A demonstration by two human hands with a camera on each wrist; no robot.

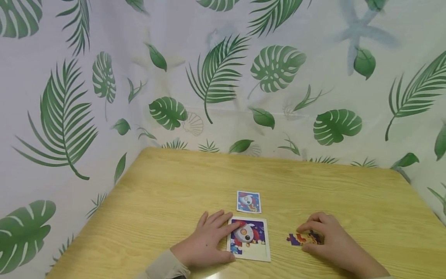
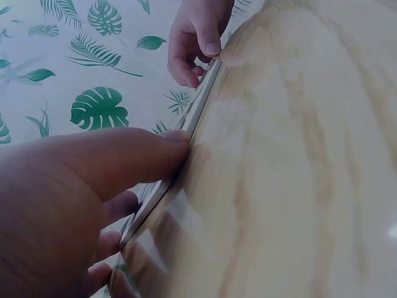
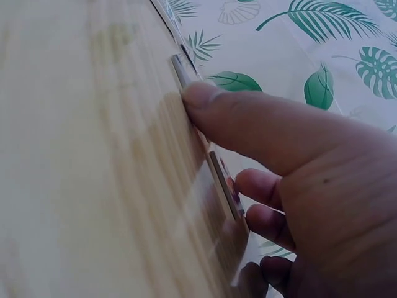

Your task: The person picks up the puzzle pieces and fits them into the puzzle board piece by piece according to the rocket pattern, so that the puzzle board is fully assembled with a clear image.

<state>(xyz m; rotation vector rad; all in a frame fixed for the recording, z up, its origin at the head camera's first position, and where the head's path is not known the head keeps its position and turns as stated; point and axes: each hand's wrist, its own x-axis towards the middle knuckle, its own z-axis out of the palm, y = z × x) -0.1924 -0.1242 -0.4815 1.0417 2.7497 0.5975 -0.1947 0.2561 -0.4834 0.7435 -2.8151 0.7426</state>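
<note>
A square puzzle tray [image 1: 256, 251] with a partly built rocket picture lies near the table's front edge. My left hand [image 1: 223, 240] rests on its left side, fingers laid straight over the picture and thumb along the bottom edge. In the left wrist view the thumb [image 2: 142, 155] presses against the tray's thin rim [image 2: 201, 105]. To the right lie loose puzzle pieces [image 1: 296, 239], purple, red and yellow. My right hand [image 1: 306, 238] curls over them, pinching them between thumb and fingers. The right wrist view shows the thumb [image 3: 248, 121] on the table and a piece's edge [image 3: 224, 183] under the curled fingers.
A small reference card [image 1: 248, 201] with the same rocket picture lies just behind the tray. The wooden table [image 1: 174, 182] is boxed in at the left, back and right by a leaf-printed curtain [image 1: 216, 77].
</note>
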